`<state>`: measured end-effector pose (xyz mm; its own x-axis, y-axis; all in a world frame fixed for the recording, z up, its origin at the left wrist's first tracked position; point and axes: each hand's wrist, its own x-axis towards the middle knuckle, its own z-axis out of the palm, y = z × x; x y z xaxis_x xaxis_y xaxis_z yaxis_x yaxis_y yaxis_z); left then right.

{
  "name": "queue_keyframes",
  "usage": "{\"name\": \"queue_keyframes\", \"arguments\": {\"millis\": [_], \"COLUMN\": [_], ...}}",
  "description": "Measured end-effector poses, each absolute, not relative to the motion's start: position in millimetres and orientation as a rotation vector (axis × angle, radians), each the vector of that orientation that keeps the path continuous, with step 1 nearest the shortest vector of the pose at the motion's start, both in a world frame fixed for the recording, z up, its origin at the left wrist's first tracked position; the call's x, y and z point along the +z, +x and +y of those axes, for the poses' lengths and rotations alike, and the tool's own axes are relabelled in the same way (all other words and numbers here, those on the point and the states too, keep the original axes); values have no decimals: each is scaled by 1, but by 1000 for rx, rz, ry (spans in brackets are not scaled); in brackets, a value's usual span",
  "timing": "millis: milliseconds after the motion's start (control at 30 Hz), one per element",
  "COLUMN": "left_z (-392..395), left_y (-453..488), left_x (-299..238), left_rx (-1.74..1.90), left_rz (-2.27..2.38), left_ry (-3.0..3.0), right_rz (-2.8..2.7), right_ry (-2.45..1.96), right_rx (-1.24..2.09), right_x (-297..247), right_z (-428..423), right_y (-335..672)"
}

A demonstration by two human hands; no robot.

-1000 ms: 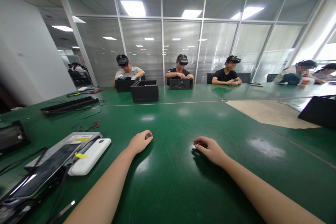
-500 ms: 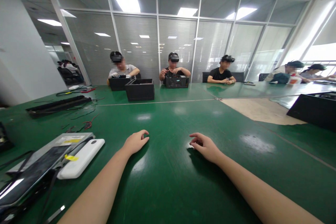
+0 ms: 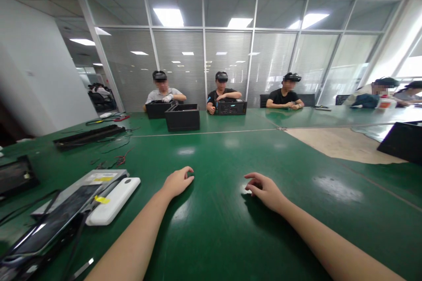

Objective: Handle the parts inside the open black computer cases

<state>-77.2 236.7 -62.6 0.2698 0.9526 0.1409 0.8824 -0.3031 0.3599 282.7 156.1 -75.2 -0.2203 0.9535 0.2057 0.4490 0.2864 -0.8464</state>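
Observation:
My left hand rests on the green table, fingers curved and apart, holding nothing. Across from it, my right hand is held over the tabletop with loosely bent fingers and nothing between them. Nearest to my left hand lies a white power bank, apart from it. Beside that are a dark-screened phone and a flat silver metal case with a yellow label. Black cables run among these things.
A black open box stands across the table. Behind it a person handles a black case; other people sit alongside. A long black part and loose wires lie at left. Brown paper and a black panel are at right.
The view has tilted up and turned slightly left, so everything sits further right. My hands keep nearly the same pose. The person opposite has shifted their arms around the black case.

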Motion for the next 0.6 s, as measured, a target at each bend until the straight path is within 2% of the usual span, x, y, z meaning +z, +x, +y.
{"name": "queue_keyframes", "arguments": {"millis": [600], "left_z": [237], "left_y": [-75], "left_x": [-61], "left_rx": [461], "left_rz": [1712], "left_ry": [2332], "right_rz": [-1793], "right_ry": [-1258], "right_rx": [866], "right_x": [-72], "right_z": [154], "right_y": [284]}}
